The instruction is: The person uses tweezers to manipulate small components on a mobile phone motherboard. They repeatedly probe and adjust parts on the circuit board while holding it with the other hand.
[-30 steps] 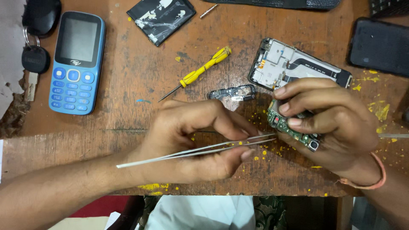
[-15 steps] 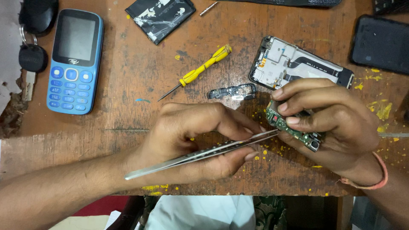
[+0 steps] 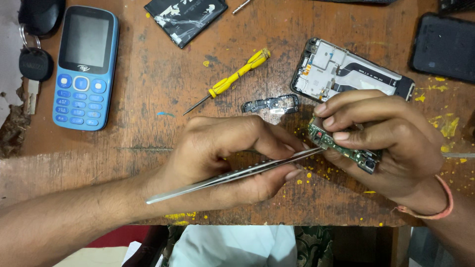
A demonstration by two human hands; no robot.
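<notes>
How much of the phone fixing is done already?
Done: the opened phone body lies with its insides showing, and a small black part and the battery are out on the wooden table. In hand: the right hand holds the green circuit board while the left hand touches metal tweezers to its edge. Left: everything lies apart, nothing is back together, and the yellow screwdriver lies unused.

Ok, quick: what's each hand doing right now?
Left hand: closed, pinching metal tweezers.
Right hand: closed, holding green circuit board.
</notes>
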